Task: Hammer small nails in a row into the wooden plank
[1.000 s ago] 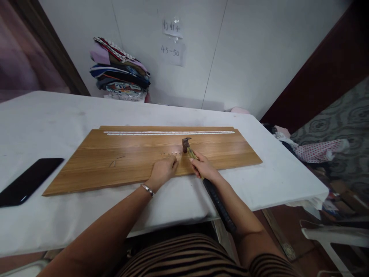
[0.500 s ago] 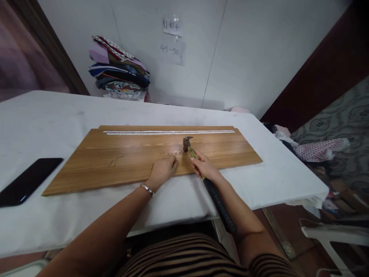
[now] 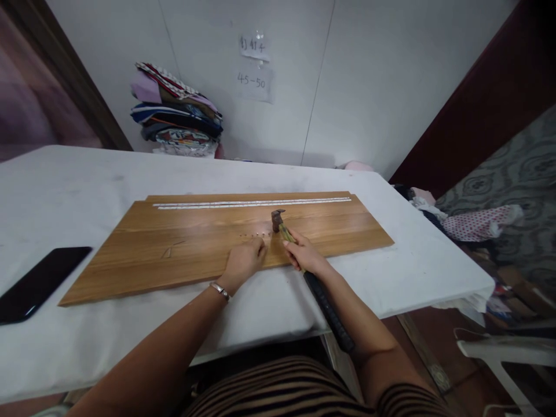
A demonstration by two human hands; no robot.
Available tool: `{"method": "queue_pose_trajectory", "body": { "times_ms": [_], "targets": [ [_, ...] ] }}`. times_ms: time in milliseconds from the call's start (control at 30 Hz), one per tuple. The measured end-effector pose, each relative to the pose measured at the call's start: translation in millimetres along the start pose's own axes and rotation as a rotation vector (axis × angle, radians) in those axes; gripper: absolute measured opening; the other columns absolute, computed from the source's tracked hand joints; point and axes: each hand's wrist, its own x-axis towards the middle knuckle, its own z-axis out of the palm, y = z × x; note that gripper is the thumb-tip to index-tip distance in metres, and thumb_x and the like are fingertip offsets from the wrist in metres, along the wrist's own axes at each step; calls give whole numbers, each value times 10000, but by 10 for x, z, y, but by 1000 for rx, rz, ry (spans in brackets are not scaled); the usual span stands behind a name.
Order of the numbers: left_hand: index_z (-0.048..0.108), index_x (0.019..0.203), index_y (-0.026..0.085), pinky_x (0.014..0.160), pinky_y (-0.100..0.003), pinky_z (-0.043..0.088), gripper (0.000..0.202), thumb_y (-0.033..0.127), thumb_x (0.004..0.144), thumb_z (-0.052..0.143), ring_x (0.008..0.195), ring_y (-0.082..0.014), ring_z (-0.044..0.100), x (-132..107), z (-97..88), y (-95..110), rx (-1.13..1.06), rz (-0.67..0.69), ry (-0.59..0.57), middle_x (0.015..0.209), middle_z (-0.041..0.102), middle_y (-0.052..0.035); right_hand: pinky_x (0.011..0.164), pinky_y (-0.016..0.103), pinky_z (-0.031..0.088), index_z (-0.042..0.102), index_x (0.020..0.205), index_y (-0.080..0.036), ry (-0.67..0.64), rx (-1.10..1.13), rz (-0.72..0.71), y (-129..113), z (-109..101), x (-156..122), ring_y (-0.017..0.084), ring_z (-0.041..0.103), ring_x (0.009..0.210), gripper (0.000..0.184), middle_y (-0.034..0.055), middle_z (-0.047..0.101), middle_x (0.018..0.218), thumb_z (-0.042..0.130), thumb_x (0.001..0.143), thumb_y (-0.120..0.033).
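As I look down through the head camera, the right hand point(image 3: 302, 255) is wrapped tight around the hammer point(image 3: 324, 302), gripping high on the handle close to the head, with the black grip trailing back under the forearm. The hammer head point(image 3: 277, 219) sits low over the wooden board point(image 3: 174, 255), at the right end of a short row of small nails point(image 3: 254, 235). The left hand point(image 3: 244, 263) rests on the board just beside the hammer, fingers curled, fingertips near the nails; I cannot tell whether it pinches one. A bracelet point(image 3: 219, 291) circles that wrist. The board lies across a white table point(image 3: 65, 197), with a pale strip point(image 3: 252, 203) along its far edge. A dark phone point(image 3: 39, 284) lies to the left, and folded cloth point(image 3: 176, 119) is stacked by the wall.
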Motion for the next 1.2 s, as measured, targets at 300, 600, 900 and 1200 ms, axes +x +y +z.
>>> {"method": "queue_pose_trajectory", "body": {
  "times_ms": [300, 600, 900, 1200],
  "targets": [
    [647, 958, 193, 735, -319, 412, 284, 356, 1018, 423, 861, -226, 685, 17, 56, -36, 15, 10, 23, 941, 750, -104, 367, 185, 285, 462, 1513, -198, 10, -1, -6, 27, 8, 21, 71, 356, 354, 550, -107, 426, 547, 525, 973, -280],
    [647, 961, 193, 742, -318, 414, 290, 361, 1021, 418, 858, -217, 681, 20, 66, -47, 9, 8, 18, 938, 748, -97, 396, 184, 313, 425, 1561, -238, -18, -21, -18, 26, -21, 32, 76, 364, 375, 589, -106, 406, 536, 536, 987, -307],
    [651, 953, 187, 742, -309, 407, 270, 338, 1019, 437, 869, -209, 677, -13, -11, 13, 9, 8, -7, 951, 749, -92, 370, 180, 296, 418, 1552, -206, -11, -9, 19, 12, -40, 1, 70, 364, 366, 580, -106, 440, 551, 536, 991, -291],
    [648, 951, 186, 778, -308, 429, 254, 307, 1023, 437, 900, -209, 679, -25, -16, 20, 20, 26, -7, 998, 751, -97, 357, 176, 295, 435, 1535, -185, -21, -1, 30, -1, -73, -37, 67, 366, 353, 575, -110, 430, 551, 537, 980, -299]
  ]
}}
